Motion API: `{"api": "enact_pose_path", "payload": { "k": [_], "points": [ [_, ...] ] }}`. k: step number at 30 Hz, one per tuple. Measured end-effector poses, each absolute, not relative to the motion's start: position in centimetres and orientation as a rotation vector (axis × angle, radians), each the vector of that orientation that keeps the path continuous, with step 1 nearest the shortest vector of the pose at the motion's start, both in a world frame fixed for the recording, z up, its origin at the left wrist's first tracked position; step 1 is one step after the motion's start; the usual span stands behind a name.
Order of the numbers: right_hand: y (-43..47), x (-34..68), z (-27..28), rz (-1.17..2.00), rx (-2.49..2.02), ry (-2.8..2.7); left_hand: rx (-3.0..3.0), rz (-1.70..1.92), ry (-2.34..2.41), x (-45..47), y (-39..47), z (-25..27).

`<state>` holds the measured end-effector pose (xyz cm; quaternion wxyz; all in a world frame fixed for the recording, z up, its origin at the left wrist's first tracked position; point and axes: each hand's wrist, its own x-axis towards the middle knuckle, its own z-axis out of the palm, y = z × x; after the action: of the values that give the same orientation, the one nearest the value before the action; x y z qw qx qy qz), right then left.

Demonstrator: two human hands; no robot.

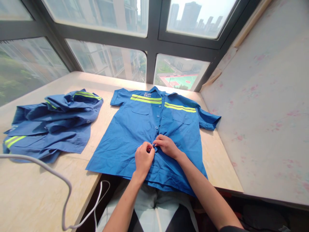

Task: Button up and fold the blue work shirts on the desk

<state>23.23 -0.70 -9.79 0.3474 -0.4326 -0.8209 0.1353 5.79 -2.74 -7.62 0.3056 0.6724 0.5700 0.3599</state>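
A blue short-sleeved work shirt with yellow-green reflective stripes lies front up, its collar toward the window and its hem over the table's near edge. My left hand is closed in a pinch on the shirt's front edge, low on the button placket. Right beside it, my right hand pinches the same bunched fabric from the other side. Several pale buttons run down the placket above my hands. Whatever lies between my fingertips is mostly hidden. The upper part of the front lies slightly apart.
A second blue work shirt lies crumpled on the table at the left. A white cable loops across the lower left. Windows rise behind the table, and a flower-patterned wall borders the right side.
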Motion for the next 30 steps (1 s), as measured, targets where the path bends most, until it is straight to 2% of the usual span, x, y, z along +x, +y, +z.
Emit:
{"api": "enact_pose_path", "payload": {
  "k": [8, 30],
  "points": [
    [-0.7, 23.3, -9.5, 0.485, -1.121, -2.072, 1.754, 0.988, 1.52, 5.9, -2.6, -7.7],
    [-1.8, 22.8, -8.5, 0.337, -1.108, -2.013, 1.648, 1.002, 1.488, 5.6, -2.3, -7.9]
  ]
}}
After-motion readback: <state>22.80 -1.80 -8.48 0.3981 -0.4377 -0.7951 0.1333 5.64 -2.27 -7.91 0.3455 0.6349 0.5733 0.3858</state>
